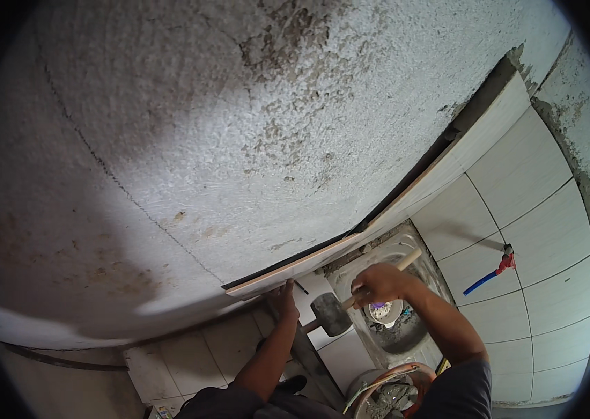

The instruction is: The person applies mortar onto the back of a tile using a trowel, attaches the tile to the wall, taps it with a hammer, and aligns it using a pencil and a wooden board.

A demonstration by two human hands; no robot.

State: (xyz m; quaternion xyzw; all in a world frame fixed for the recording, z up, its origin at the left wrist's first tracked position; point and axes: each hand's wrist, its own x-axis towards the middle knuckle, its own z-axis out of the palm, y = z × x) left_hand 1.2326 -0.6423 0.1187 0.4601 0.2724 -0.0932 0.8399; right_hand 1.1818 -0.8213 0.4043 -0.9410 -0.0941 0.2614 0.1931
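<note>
My right hand (pixel 377 283) grips the wooden handle of a rubber mallet (pixel 331 313), whose dark head hangs just below the lower edge of a wall tile (pixel 295 269). My left hand (pixel 285 297) presses flat against that lower tile edge, right beside the mallet head. The tile stands against a rough grey plastered wall (pixel 204 140), seen almost edge-on.
White wall tiles (pixel 518 209) cover the wall to the right, with a red and blue pipe fitting (pixel 497 269) sticking out. Below are a floor drain (pixel 386 312), floor tiles (pixel 197 356) and a bucket (pixel 393 391) with tools near my legs.
</note>
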